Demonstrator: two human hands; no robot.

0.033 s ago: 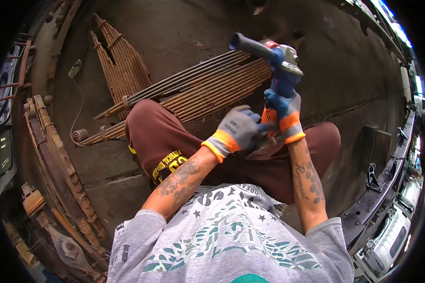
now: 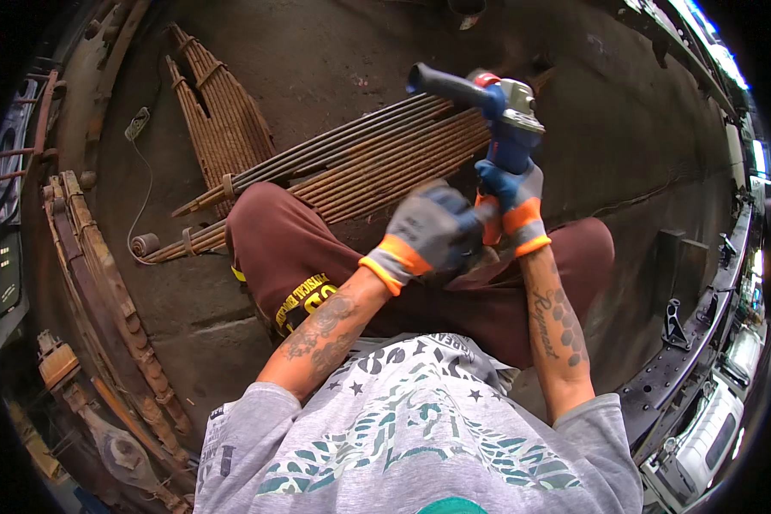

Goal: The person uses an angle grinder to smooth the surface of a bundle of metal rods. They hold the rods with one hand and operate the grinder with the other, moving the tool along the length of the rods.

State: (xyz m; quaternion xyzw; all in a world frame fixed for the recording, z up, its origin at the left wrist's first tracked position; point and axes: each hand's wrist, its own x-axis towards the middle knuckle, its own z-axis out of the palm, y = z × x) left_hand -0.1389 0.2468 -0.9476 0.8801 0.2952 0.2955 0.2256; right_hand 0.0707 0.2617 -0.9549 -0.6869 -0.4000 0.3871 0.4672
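My right hand (image 2: 516, 206), in a grey, blue and orange glove, grips the body of a blue and orange angle grinder (image 2: 512, 137), held upright with its metal head and black side handle uppermost. My left hand (image 2: 424, 236), gloved alike, is curled and blurred by motion near the lower end of the grinder; what its fingers hold is hidden. Beyond my crossed legs lie long stacks of rusty leaf springs (image 2: 343, 171), some with greyer metal edges, and a second rusty stack (image 2: 218, 120) at the upper left.
Long rusty beams (image 2: 103, 317) line the left side, near a cable with a socket (image 2: 137, 124). A black steel rail with bolts and brackets (image 2: 651, 394) curves along the right, beside white panels (image 2: 694, 445). A small container (image 2: 467, 10) stands at the top.
My left hand has shifted slightly left and up and is more blurred. The grinder has moved a little to the left in my right hand.
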